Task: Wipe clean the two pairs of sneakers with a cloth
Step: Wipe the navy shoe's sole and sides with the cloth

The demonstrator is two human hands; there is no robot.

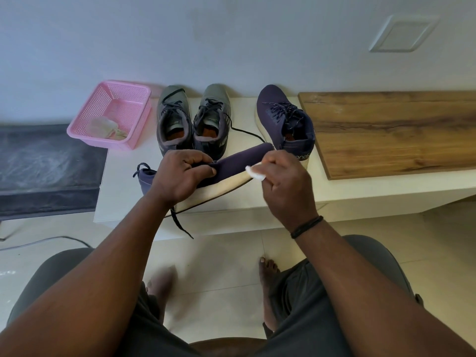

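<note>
Navy sneaker [231, 163] on its side, cream-soled, in left hand [180, 173]'s grip; white cloth [255, 172] pinched in right hand [286, 186].

— What sits along the back of the counter [123, 202]?
— A basket [110, 113] at the far left with a cloth [103, 127] in it, then a pair of sneakers [192, 119] side by side, then a single sneaker [286, 117], and a board [391, 130] at the right.
— And nearer?
— Another sneaker [231, 163] lies on its side before them, between the left hand [180, 173] and right hand [286, 181].
</note>
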